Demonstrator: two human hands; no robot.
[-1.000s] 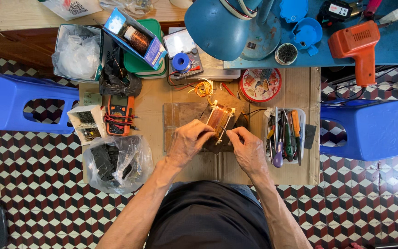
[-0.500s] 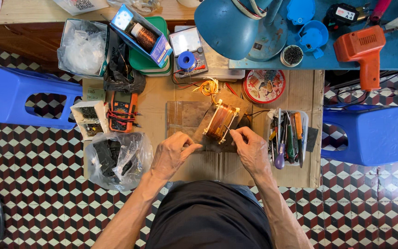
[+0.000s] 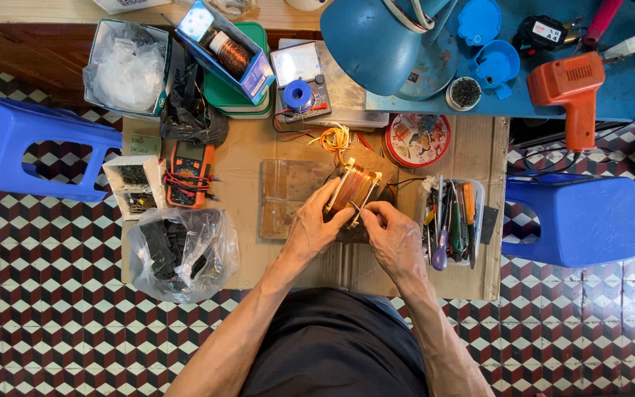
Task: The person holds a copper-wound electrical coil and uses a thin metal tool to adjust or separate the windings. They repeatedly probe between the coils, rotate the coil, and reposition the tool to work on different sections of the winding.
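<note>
My left hand (image 3: 316,229) grips the near left side of the copper coil (image 3: 353,188), steadying it on the brown tile (image 3: 288,192) mid-counter. My right hand (image 3: 393,237) pinches closed at the coil's near edge. Right of it lies the tool tray (image 3: 477,192); left, the orange multimeter (image 3: 188,172). Farther off, the blue lamp (image 3: 376,38).

Copper-orange coil (image 3: 352,187), blue stools (image 3: 575,220), red-white-black checkered floor (image 3: 45,294)
</note>
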